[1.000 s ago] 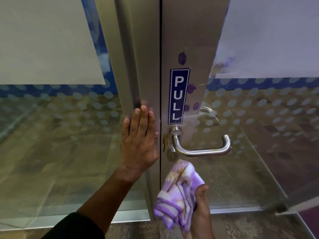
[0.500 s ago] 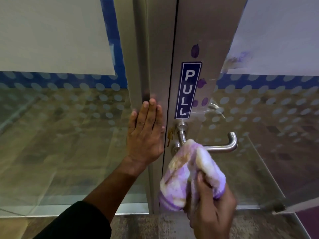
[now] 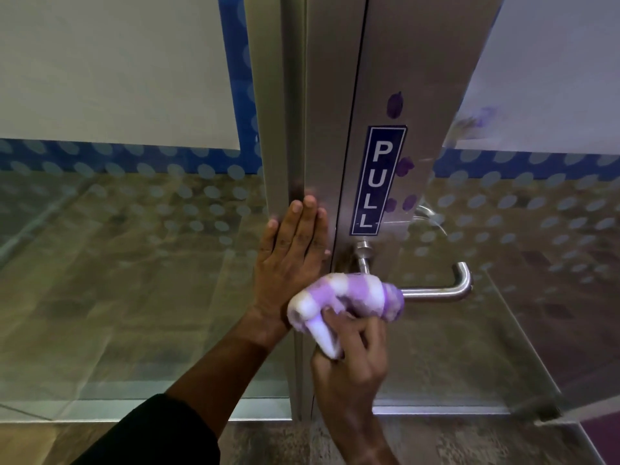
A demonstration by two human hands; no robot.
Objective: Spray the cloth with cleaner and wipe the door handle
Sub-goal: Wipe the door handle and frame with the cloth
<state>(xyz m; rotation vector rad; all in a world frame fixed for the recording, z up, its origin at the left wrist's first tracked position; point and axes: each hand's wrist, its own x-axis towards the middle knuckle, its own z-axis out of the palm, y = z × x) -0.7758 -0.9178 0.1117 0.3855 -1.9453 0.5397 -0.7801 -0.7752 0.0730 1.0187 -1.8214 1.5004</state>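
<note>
So, wiping stage — my right hand is clamped around the bunched purple-and-white cloth, and the cloth is pressed over the near end of the door handle, right by where it bends up into the metal door frame. My left hand is flat and open against the frame just left of the door gap, fingers spread a little, gripping nothing — looks like it's bracing the door. As for progress, I'd guess the spraying part is done, since no spray bottle is anywhere in view and the cloth is on the metal, though I can't tell from here whether the cloth is actually damp. What's left, as far as I can judge: the long bar out to the far bend is bare and uncovered, so the wipe probably has most of the lever to go, plus the round base above it. Counting things: one cloth, one handle on my side (a second one shows faintly through the glass on the far side), one PULL sign, a handful of purple smudges around that sign, and two hands.
</note>
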